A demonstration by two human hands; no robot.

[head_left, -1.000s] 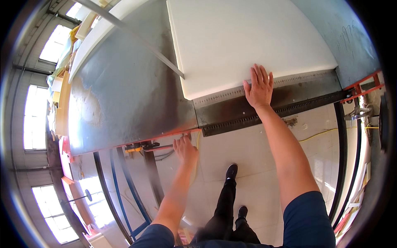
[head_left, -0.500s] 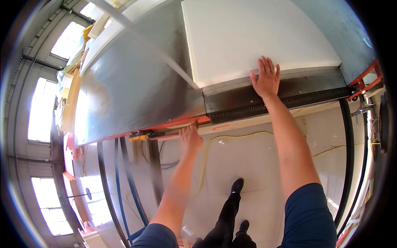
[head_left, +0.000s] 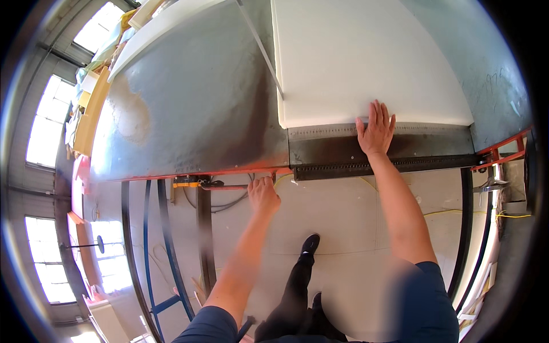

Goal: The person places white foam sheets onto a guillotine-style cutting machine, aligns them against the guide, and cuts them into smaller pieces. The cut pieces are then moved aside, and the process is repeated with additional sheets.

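A large white foam-like slab (head_left: 366,57) lies on the grey metal tabletop (head_left: 200,97). My right hand (head_left: 376,128) rests flat across its near edge and the ruler strip (head_left: 326,131), fingers spread. Below the table's front edge, my left hand (head_left: 263,195) is closed around a red bar-like handle (head_left: 231,187), its fingers curled over the end. A thin straight rod (head_left: 260,47) comes down from above and appears to end at the slab's left edge. Whether it touches the slab, I cannot tell.
A dark toothed rail (head_left: 389,165) runs along the front edge. A yellow-and-black tool (head_left: 190,181) sits under the table at left. Table legs (head_left: 204,240), a blue frame (head_left: 166,303) and a yellow cable (head_left: 452,212) are below. A red bracket (head_left: 506,153) stands at right.
The view has shifted, with the table edge now level. The rod appears farther up the slab's left edge, away from its near corner. Both hands keep their holds; a pale strip below the rail no longer shows.
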